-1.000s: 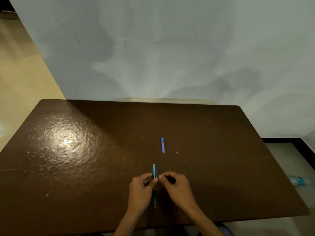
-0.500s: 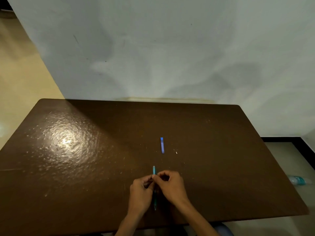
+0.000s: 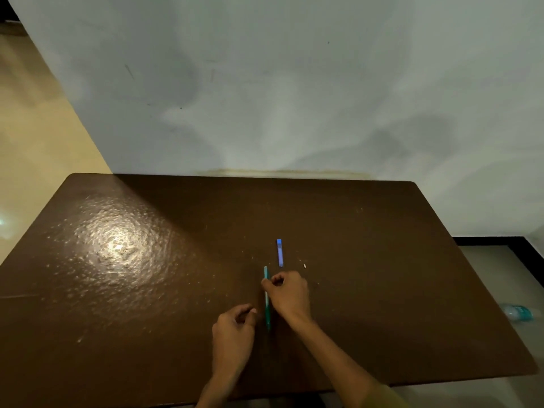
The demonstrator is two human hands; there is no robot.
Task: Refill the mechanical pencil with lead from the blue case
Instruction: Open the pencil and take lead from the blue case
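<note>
A teal mechanical pencil lies lengthwise, pointing away from me, near the front middle of the brown table. My right hand pinches its upper part between thumb and forefinger. My left hand sits just left of the pencil's lower end with its fingers loosely curled, apart from the pencil and with nothing in them. The blue lead case lies flat on the table just beyond the pencil's far tip, untouched. A tiny white piece rests to the right of the case.
A grey wall rises right behind the table's far edge. On the floor to the right of the table lies a plastic bottle. Tan floor shows at the left.
My left hand has let go of the pencil and drawn back towards me. My right hand has taken the pencil and slid it further away, closer to the blue case.
</note>
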